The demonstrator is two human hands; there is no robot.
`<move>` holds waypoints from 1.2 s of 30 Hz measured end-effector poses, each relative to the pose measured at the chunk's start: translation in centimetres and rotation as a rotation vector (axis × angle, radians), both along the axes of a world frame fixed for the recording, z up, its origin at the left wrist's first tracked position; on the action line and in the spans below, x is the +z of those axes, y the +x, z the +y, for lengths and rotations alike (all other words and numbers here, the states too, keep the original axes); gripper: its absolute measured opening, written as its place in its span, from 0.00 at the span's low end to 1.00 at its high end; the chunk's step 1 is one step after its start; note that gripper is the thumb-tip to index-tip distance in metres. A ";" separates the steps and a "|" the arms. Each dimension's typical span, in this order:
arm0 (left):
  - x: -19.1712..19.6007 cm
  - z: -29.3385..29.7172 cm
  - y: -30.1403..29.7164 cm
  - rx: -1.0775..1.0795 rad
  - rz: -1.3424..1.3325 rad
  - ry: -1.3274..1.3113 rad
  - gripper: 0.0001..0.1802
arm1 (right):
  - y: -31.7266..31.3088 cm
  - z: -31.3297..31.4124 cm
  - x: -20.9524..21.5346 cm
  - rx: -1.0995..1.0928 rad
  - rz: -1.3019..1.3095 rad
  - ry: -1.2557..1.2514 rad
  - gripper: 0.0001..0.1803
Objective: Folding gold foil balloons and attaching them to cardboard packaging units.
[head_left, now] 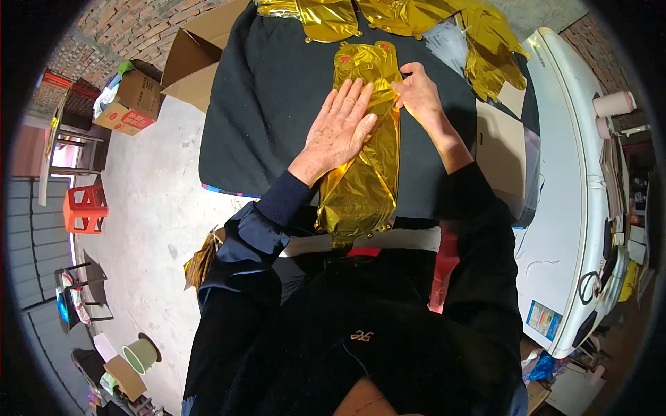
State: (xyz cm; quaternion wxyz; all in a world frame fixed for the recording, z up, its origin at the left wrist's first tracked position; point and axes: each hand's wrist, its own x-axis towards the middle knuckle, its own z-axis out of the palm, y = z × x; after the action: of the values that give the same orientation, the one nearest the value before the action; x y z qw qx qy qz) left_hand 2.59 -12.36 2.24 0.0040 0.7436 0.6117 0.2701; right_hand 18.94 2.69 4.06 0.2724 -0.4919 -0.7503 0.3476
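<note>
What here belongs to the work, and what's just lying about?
In use:
gold foil piece, under left hand, touching right hand
black cloth beneath
likely, other gold foil pieces

Seems unrelated:
red stool
green bin
small cardboard box

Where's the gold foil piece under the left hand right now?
In the head view, the gold foil piece lies upper-centre on the black cloth, left hand flat on it, right hand at its right edge.
</note>
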 end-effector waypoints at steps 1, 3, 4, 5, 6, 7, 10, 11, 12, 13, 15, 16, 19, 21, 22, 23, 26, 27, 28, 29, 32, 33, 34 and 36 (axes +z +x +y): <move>0.1 0.1 0.0 -0.003 0.000 -0.006 0.35 | 0.2 0.1 -0.5 0.011 0.010 0.038 0.23; 0.4 0.0 -0.3 -0.036 -0.090 0.009 0.35 | 0.3 0.2 -1.4 0.034 0.002 0.141 0.21; 0.5 -0.1 -0.3 -0.037 -0.089 0.003 0.35 | 0.5 0.2 -1.8 0.055 -0.005 0.250 0.20; 0.6 -0.2 -0.6 -0.043 -0.190 -0.011 0.35 | 0.4 0.2 -1.9 0.057 -0.002 0.248 0.20; 0.6 -0.2 -0.8 -0.049 -0.289 -0.025 0.34 | 0.5 0.1 -1.9 0.069 -0.011 0.226 0.19; 0.7 -0.2 -1.0 -0.051 -0.358 -0.019 0.33 | 0.4 0.1 -1.9 0.080 -0.019 0.205 0.19; 1.6 -0.5 -1.9 -0.025 -0.589 -0.023 0.32 | 0.5 -0.3 -1.9 0.075 -0.015 0.187 0.17; 2.0 -0.3 -2.5 -0.030 -0.640 -0.013 0.30 | 0.6 -0.2 -2.1 0.072 -0.012 0.184 0.17; 2.5 -0.2 -3.1 -0.020 -0.664 0.008 0.29 | 0.7 -0.1 -2.2 0.070 -0.002 0.213 0.16; 2.7 0.1 -3.7 -0.018 -0.629 0.032 0.27 | 0.8 0.0 -2.4 0.066 0.008 0.241 0.16; 2.9 0.5 -5.2 -0.018 -0.563 0.074 0.22 | 0.7 -0.2 -2.3 0.075 0.014 0.244 0.15; 2.9 0.5 -5.5 -0.014 -0.557 0.070 0.22 | 0.6 -0.3 -2.2 0.080 0.012 0.251 0.14; 2.1 1.2 -6.1 -0.052 -0.410 -0.003 0.24 | 0.8 -0.1 -2.8 0.089 0.014 0.318 0.14; 1.7 1.6 -5.6 -0.067 -0.366 0.026 0.22 | 0.9 0.3 -2.8 0.080 0.028 0.219 0.13; 1.5 1.8 -5.3 -0.080 -0.326 0.056 0.20 | 1.0 0.5 -2.8 0.074 0.038 0.120 0.13; 1.1 1.9 -5.4 -0.079 -0.253 0.069 0.20 | 0.9 0.6 -2.8 0.074 0.042 0.119 0.13; 0.1 2.0 -5.3 -0.052 0.050 0.153 0.22 | 0.7 0.7 -2.8 0.077 -0.017 0.143 0.14; -0.1 2.0 -5.2 -0.055 0.043 0.106 0.25 | 0.6 0.7 -2.8 0.071 -0.017 0.159 0.15; -0.4 2.0 -5.1 -0.057 0.041 0.102 0.25 | 0.6 0.7 -2.8 0.065 -0.018 0.176 0.16; -0.3 1.9 -5.1 -0.044 0.085 0.099 0.26 | 0.6 0.7 -2.7 0.063 -0.019 0.174 0.16; -0.3 1.8 -4.9 -0.029 0.126 0.093 0.27 | 0.5 0.5 -2.2 0.042 -0.037 0.117 0.16; -0.2 1.7 -4.8 -0.026 0.123 0.091 0.28 | 0.5 0.4 -2.1 0.038 -0.029 0.098 0.16; -0.1 1.7 -4.9 -0.025 0.122 0.089 0.28 | 0.5 0.3 -1.9 0.034 -0.022 0.079 0.16; 0.1 1.7 -4.9 -0.029 0.118 0.020 0.31 | 0.5 0.2 -2.0 0.035 -0.025 0.099 0.16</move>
State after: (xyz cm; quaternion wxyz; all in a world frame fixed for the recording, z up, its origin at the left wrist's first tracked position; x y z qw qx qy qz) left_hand -2.35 -10.69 2.31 -0.0357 0.7671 0.5972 0.2317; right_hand 19.42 2.93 2.06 0.2808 -0.4691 -0.7784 0.3085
